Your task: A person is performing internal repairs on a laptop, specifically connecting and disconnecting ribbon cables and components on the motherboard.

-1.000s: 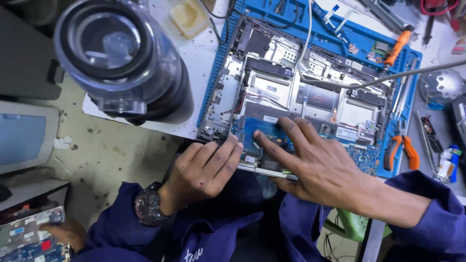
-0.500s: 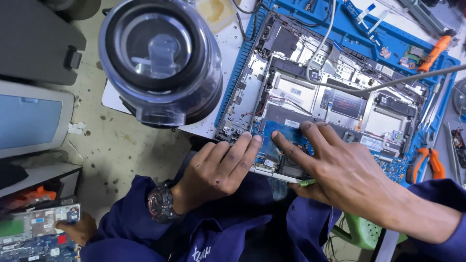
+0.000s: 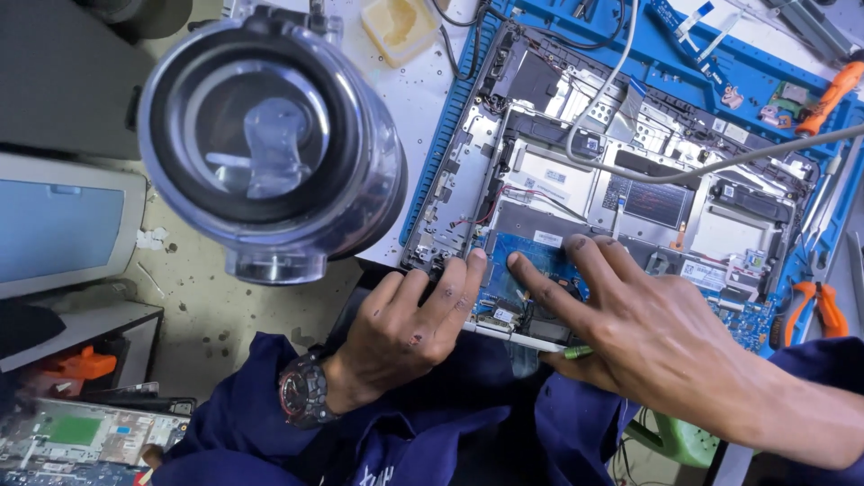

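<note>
An opened laptop chassis (image 3: 558, 180) lies on a blue work mat (image 3: 792, 63), with its blue circuit board (image 3: 531, 261) at the near edge. My left hand (image 3: 409, 319), wearing a dark wristwatch, rests flat with its fingertips on the laptop's near-left edge. My right hand (image 3: 648, 333) lies spread over the board, index finger pointing left onto it. A thin white tool with a green tip (image 3: 544, 345) sits along the near edge under my right thumb; whether the thumb grips it is unclear.
A large round magnifier lens (image 3: 270, 153) hangs over the bench's left edge. A grey cable (image 3: 720, 166) crosses the laptop. Orange-handled pliers (image 3: 814, 310) and an orange screwdriver (image 3: 832, 94) lie at the right. A monitor (image 3: 54, 225) and another circuit board (image 3: 90, 436) are lower left.
The view has shifted, so the lens and laptop sit further right and lower in frame. Both hands stay on the laptop's near edge, fingers barely moved.
</note>
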